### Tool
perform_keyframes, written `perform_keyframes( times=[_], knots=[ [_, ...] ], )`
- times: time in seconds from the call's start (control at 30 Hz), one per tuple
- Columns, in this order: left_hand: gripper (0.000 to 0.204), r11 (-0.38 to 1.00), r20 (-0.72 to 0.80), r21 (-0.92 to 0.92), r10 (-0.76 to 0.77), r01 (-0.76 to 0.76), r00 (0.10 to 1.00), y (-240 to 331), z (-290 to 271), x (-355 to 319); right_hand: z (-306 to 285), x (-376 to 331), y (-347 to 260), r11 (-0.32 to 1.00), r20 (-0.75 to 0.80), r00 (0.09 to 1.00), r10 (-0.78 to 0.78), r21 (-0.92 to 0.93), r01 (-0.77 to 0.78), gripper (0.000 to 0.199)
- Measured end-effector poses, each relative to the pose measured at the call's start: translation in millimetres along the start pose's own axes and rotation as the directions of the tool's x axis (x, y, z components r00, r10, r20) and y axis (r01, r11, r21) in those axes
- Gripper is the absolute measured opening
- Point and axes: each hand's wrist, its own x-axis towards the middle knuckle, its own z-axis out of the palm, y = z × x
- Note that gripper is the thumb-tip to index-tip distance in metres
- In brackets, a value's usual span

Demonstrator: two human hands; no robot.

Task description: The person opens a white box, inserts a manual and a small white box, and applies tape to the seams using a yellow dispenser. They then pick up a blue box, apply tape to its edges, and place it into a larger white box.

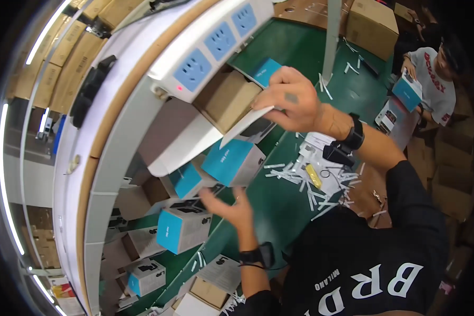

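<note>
Blue-and-white cartons crowd the green bench top in front of us, and that crowding is the main hazard. Our right hand is up near the shelf edge, fingers pinched on a thin white card beside an open brown box. Our left hand is spread wide and holds nothing, palm up just below the tilted blue-and-white box. We judge that box the likeliest to slip: it sits canted against its neighbours, and a nudge from the open hand could tip it onto the small boxes further along. The card is held only at one end, so it may bend or snag on the brown box's flap. White strips litter the green surface near our wrist and could get swept off. The power strip overhangs close to our raised hand, so a knock there is possible. A seated person works well apart
</note>
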Motion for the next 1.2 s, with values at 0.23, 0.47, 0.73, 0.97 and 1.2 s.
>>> perform_keyframes(
  times=[0.23,0.47,0.73,0.97,1.2],
  knots=[
    [0.101,0.990,0.543,0.108,0.014,-0.086,0.840,54.9,26.5,-83.0,1.4,-36.6,-73.2,0.975,-0.175,0.979,0.104,0.214,-0.065,0.027],
    [0.102,0.728,0.607,-0.465,-0.152,0.504,0.780,72.0,-94.9,-150.6,38.1,-141.3,-201.5,0.857,-0.074,0.932,0.354,0.424,-0.292,0.018],
    [0.089,0.189,0.462,-0.714,-0.596,0.674,0.656,79.6,-172.4,-146.1,25.2,-122.6,-252.2,0.342,0.335,0.931,-0.145,0.900,-0.270,0.004],
    [0.075,0.489,0.262,-0.603,-0.624,0.630,0.736,100.9,-180.6,-191.7,-6.0,-267.9,-126.1,0.304,0.300,0.292,0.908,0.005,-0.953,0.020],
    [0.059,0.392,0.027,-0.391,-0.899,0.833,0.436,106.6,-153.6,-210.8,-33.2,-368.5,-117.5,0.365,0.517,0.083,0.852,-0.473,-0.802,0.035]
  ],
)
